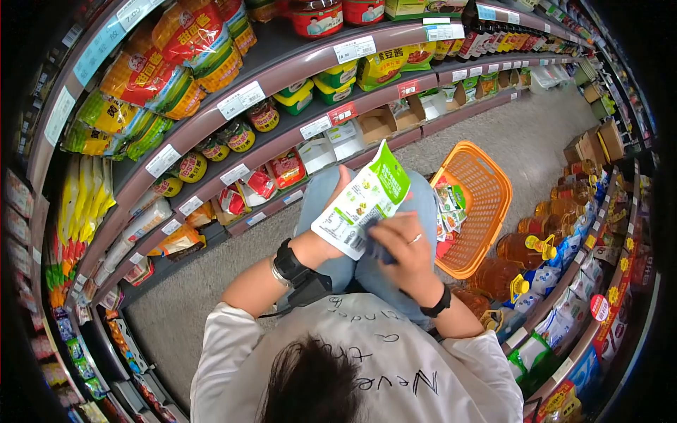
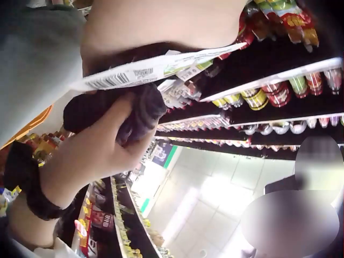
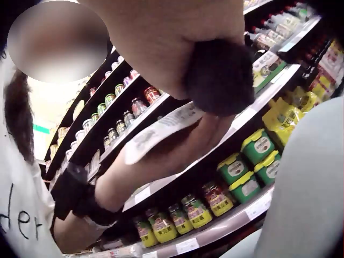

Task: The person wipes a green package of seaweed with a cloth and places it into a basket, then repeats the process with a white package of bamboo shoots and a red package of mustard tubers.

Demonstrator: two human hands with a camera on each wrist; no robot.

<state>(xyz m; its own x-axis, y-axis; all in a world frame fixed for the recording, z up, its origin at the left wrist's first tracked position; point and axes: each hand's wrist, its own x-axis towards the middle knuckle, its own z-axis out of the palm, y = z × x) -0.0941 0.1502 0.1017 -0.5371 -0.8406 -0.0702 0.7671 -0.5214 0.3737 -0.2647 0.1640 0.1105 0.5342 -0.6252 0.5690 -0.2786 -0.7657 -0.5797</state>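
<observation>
So, shelving [image 1: 402, 37], stocked with jars and pouches, runs ahead and left of the fingers. Person [image 1: 395, 352] in white shirt, knees beneath the fingers. Orange basket [image 1: 506, 211] right of the right fingers, small packets [image 1: 450, 201] inside; oil bottles [image 1: 518, 247] farther right. Left hand [image 1: 321, 247] grips the white-and-green pouch [image 1: 363, 201] from behind, its fingers mostly hidden by it; pouch tilted, printed side up. Right hand [image 1: 407, 243] just beside the pouch's lower end, fingers curled round a dark cloth-like bundle [image 2: 151, 105], blurred in head view; cannot tell if bundle touches pouch. Ring [image 1: 416, 238] on a right finger.
</observation>
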